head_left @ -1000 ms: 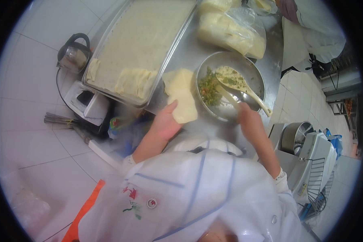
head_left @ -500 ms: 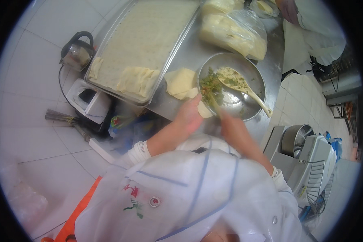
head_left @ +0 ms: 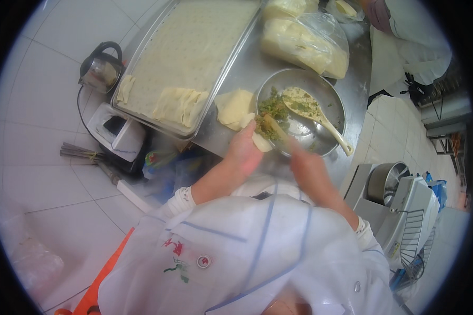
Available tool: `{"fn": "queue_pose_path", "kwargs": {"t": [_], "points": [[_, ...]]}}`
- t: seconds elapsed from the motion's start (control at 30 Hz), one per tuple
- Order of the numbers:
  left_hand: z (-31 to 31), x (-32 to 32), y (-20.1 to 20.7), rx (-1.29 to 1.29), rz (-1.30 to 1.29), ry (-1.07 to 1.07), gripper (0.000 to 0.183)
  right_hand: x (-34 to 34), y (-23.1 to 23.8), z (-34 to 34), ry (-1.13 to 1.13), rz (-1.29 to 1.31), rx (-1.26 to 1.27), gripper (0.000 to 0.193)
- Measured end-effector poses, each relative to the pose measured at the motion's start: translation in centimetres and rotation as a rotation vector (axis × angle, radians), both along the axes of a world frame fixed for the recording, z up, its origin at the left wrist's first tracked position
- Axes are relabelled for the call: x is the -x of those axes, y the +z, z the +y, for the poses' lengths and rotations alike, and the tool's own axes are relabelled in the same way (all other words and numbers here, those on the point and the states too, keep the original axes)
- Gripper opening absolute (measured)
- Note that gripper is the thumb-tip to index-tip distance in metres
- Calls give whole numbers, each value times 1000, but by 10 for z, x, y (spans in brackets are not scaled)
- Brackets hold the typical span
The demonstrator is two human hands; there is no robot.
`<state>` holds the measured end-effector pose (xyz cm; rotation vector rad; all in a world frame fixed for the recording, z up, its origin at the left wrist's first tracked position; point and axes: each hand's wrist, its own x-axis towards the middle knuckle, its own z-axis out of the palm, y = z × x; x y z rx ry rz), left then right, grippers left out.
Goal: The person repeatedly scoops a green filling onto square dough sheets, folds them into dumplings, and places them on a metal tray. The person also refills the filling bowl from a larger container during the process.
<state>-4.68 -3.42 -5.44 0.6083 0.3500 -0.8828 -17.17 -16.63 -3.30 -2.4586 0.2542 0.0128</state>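
My left hand (head_left: pixel 243 152) is closed on a thin pale dough wrapper (head_left: pixel 261 143) beside the near left rim of a metal bowl (head_left: pixel 337 94). My right hand (head_left: pixel 307 167), slightly blurred, grips a flat wooden spatula (head_left: pixel 276 128), its tip at the wrapper with green filling on it. More chopped green filling (head_left: pixel 274 104) is heaped on the bowl's left side. A large pale spoon (head_left: pixel 326 122) rests in the bowl with its handle over the right rim. Left of the bowl, a stack of dough wrappers (head_left: pixel 232 108) lies on the steel table.
A lined tray (head_left: pixel 199 47) holds folded dough pieces (head_left: pixel 178 106) along its near edge. Plastic bags of wrappers (head_left: pixel 305 44) lie behind the bowl. An electric kettle (head_left: pixel 101 71) stands far left, a steel pot (head_left: pixel 386 181) right. Another person's arm (head_left: pixel 378 16) shows at top right.
The spatula has come left and out of the bowl's filling to the wrapper, bringing green filling onto it. My left hand and the wrapper have shifted only slightly left.
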Motion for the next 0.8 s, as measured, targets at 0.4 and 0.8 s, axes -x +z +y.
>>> {"fn": "queue_pose_path", "kwargs": {"t": [0.4, 0.8], "points": [[1, -8, -20, 62, -35, 6, 40, -26, -10, -2, -45, 66, -241, 31], [14, -3, 21, 99, -111, 132, 39, -13, 4, 14, 58, -123, -161, 57]]}}
